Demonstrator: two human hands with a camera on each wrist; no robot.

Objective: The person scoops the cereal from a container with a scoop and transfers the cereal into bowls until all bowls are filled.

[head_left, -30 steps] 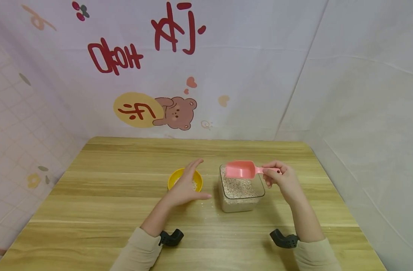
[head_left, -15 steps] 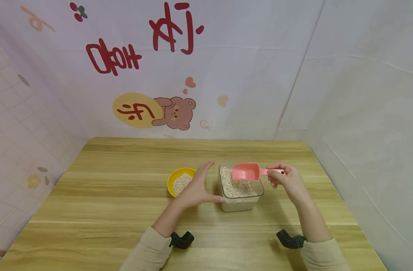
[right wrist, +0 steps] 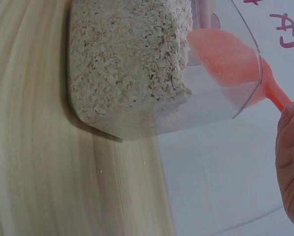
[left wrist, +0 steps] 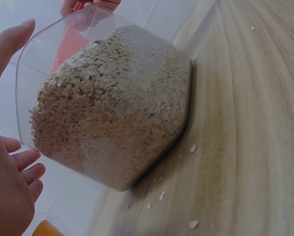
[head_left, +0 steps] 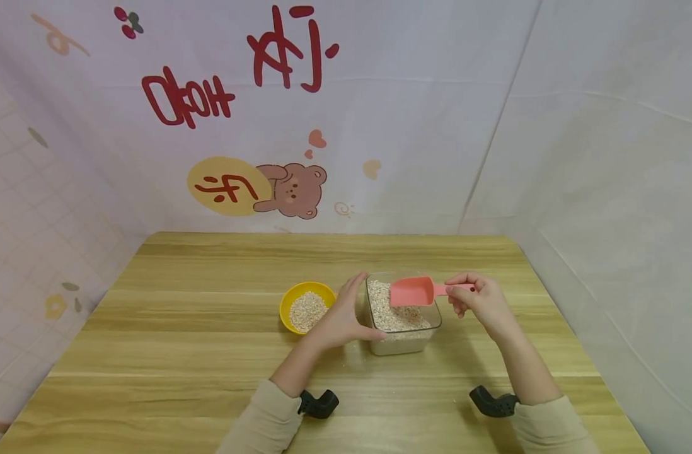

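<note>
A pink scoop is tilted into the mouth of a clear square container of rolled oats. My right hand pinches its handle; in the right wrist view the scoop's blade dips inside the wall, just above the oats. Spread around the container's left side is my left hand, thumb at the front and fingers toward the back. In the left wrist view its fingertips lie at the rim, though firm contact is unclear. A yellow bowl holding some oats stands left of that hand.
Loose oat flakes lie scattered on the wooden table near the container. A printed cloth wall rises behind the table, with more cloth at both sides. Black wrist mounts stick out from both forearms.
My left hand has moved right, from over the yellow bowl to the container's left side, uncovering the bowl's oats. The scoop has shifted slightly right and lower over the container.
</note>
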